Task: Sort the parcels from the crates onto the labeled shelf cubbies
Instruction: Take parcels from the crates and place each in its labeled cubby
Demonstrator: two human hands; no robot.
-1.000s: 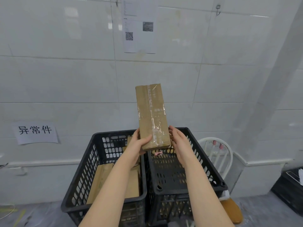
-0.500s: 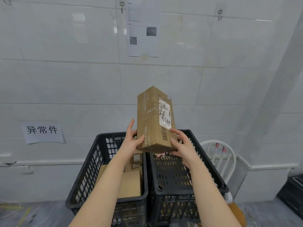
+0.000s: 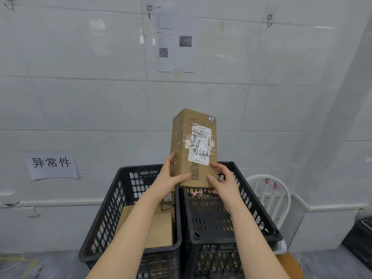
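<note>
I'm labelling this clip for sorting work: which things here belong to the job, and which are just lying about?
In the job: parcel, gripped by left hand and right hand; left crate holding more boxes; right crate.
Just lying about: white chair; wall sign; printed sheet with a code; wall hook.

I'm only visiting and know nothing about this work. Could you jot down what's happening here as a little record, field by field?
held item: cardboard parcel, upright, raised above the crates
left hand: grips the parcel's lower left edge
right hand: grips its lower right corner
markings: white shipping label with handwriting; small sticker reading 2-2
left crate: black, holds flat boxes
right crate: black, directly beside it
wall: paper sign at left; QR-code sheet above
nearby: white chair at right
</note>
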